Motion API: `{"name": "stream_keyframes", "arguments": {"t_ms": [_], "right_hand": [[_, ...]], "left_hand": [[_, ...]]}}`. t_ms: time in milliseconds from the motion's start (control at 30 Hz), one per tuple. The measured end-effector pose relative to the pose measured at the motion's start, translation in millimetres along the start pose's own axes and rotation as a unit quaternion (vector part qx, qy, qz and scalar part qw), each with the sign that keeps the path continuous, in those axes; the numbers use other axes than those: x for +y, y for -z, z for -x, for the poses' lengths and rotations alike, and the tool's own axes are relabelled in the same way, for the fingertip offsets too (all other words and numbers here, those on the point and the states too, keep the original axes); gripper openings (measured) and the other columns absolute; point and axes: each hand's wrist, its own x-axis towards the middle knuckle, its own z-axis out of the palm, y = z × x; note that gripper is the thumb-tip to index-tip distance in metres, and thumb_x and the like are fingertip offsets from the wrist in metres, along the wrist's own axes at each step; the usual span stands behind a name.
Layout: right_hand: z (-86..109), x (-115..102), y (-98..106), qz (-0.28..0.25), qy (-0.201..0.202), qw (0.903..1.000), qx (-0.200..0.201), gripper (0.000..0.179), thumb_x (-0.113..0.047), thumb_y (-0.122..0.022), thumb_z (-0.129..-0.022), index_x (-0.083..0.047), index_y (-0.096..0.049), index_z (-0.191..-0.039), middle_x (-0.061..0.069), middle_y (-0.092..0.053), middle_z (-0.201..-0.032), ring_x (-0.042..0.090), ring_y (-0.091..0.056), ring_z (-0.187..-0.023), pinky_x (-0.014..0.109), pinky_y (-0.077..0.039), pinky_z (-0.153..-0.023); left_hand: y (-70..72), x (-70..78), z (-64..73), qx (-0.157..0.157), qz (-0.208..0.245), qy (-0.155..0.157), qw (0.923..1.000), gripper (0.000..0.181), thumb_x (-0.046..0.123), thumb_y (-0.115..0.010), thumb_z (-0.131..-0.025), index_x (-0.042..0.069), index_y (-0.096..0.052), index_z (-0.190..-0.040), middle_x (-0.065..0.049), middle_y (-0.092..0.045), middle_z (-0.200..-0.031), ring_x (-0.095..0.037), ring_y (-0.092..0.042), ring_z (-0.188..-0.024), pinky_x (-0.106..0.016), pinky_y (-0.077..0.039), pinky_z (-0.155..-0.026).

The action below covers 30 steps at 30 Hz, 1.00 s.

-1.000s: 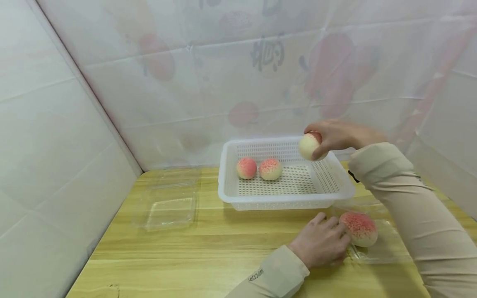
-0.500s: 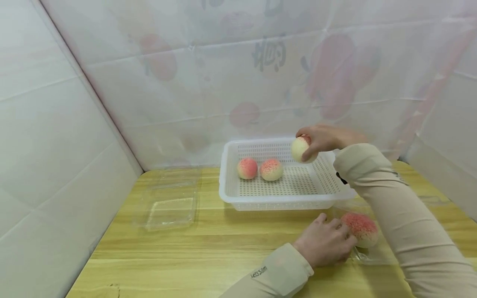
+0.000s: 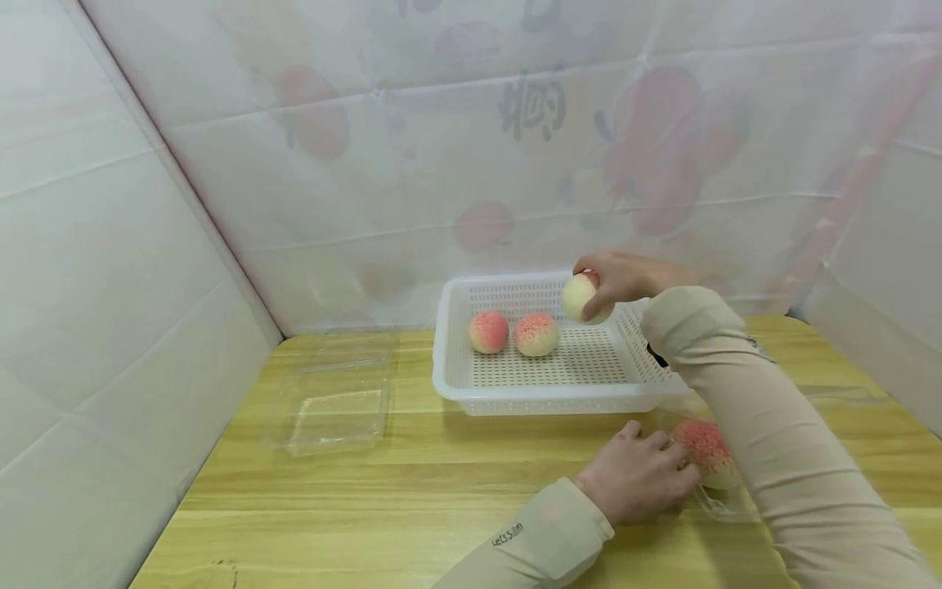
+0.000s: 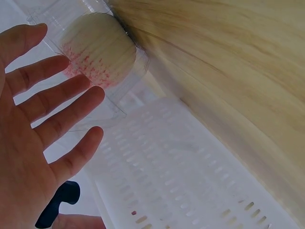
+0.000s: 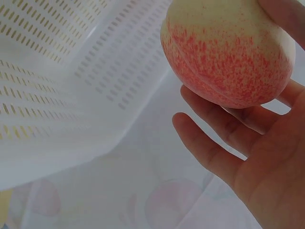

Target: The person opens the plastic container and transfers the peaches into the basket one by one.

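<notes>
My right hand point(image 3: 631, 276) grips a peach point(image 3: 581, 298) over the right part of a white perforated basket point(image 3: 559, 396). In the right wrist view the peach point(image 5: 228, 59) is cream with a speckled red side, thumb and fingers around it. Inside the basket, two more peaches point(image 3: 489, 332) lie side by side toward the left. My left hand point(image 3: 639, 477) is at the near right, fingers spread and relaxed in the left wrist view. Its fingertips are right at a clear plastic box point(image 3: 724, 514) that holds another peach point(image 3: 702, 444), partly hidden by my right sleeve.
Another clear plastic box point(image 3: 334, 417) lies open on the left of the wooden table point(image 3: 412, 523). A thin clear plastic piece point(image 3: 842, 396) is at the right. White printed sheets point(image 3: 368, 180) enclose the back and sides.
My right hand has moved left with the peach, from the basket's right end farther over it. My right sleeve now covers more of the boxed peach. The left hand has barely moved.
</notes>
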Motion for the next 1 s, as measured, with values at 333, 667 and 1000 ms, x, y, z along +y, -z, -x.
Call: {"name": "stream_keyframes", "arguments": {"t_ms": [333,667,1000], "right_hand": [[-9.8,1.6,-10.5,-0.002,-0.002,1.0000,0.007,0.064,-0.014,-0.082,-0.076,0.011,-0.054,-0.128,0.021,-0.062,-0.107,0.031,-0.059,-0.087,0.045,-0.051,-0.074],[-16.3,0.6,-19.8,-0.017,-0.007,0.9998,-0.005,0.060,-0.014,-0.081,-0.078,0.007,-0.056,-0.127,0.020,-0.062,-0.112,0.031,-0.059,-0.092,0.046,-0.051,-0.077],[-17.4,11.3,-31.6,-0.029,-0.017,0.9994,-0.005,0.056,-0.015,-0.081,-0.079,0.007,-0.057,-0.124,0.019,-0.063,-0.110,0.030,-0.060,-0.091,0.045,-0.051,-0.077]], "left_hand": [[1.2,-3.6,2.9,-0.033,0.007,-0.002,0.9994,0.036,0.053,-0.048,-0.103,0.040,-0.061,-0.133,0.018,-0.062,-0.132,-0.003,-0.058,-0.115,-0.025,-0.048,-0.088],[0.5,-3.5,4.0,-0.045,0.010,0.003,0.9990,0.036,0.049,-0.045,-0.105,0.040,-0.062,-0.136,0.017,-0.060,-0.135,-0.003,-0.058,-0.117,-0.026,-0.048,-0.090],[-0.6,-1.0,4.9,-0.027,0.002,0.007,0.9996,0.035,0.047,-0.044,-0.106,0.040,-0.064,-0.134,0.021,-0.062,-0.129,-0.001,-0.058,-0.112,-0.023,-0.047,-0.085]]}}
